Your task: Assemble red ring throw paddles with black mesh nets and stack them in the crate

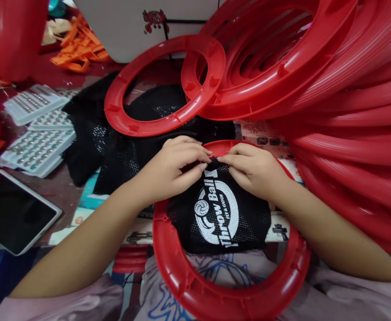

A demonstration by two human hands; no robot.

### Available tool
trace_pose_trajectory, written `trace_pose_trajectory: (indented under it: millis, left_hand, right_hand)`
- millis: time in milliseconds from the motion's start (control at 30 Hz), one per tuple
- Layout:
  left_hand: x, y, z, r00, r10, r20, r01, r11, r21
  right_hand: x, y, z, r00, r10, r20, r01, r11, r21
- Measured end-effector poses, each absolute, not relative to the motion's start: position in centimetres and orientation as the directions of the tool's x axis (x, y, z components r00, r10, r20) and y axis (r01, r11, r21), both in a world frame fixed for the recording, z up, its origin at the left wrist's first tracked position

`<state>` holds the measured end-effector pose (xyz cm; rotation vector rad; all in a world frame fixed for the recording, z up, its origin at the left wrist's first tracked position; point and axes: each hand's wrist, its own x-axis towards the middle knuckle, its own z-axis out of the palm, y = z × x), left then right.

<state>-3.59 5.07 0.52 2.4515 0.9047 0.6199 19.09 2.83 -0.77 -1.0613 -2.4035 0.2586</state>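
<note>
A red plastic ring (168, 267) leans over my lap and the table edge. Across its opening hangs a black mesh net (249, 218) printed in white with "Throw Ball". My left hand (182, 165) pinches the net's upper edge at the far side of the ring. Close beside it, my right hand (253, 169) has its fingers closed on the same edge, with the fingertips of both hands nearly meeting. The fingers partly cover the spot where net and ring meet. The lower part of the net hangs loose inside the ring.
More red rings (342, 165) are stacked at the right, and a loose ring (128, 122) lies beyond my hands over black mesh fabric (115, 156). To the left are trays of small metal pieces (38, 151), a dark-screened tablet (14, 214) and orange plastic parts (81, 44).
</note>
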Motion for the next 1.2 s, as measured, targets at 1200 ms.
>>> trace_pose_trajectory:
  millis: [1200]
  left_hand:
    - [-3.22, 5.00, 0.15, 0.668, 0.730, 0.144, 0.579, -0.631, 0.516]
  right_hand:
    - [18.75, 2.83, -0.80, -0.604, 0.750, 0.271, 0.751, 0.649, -0.123]
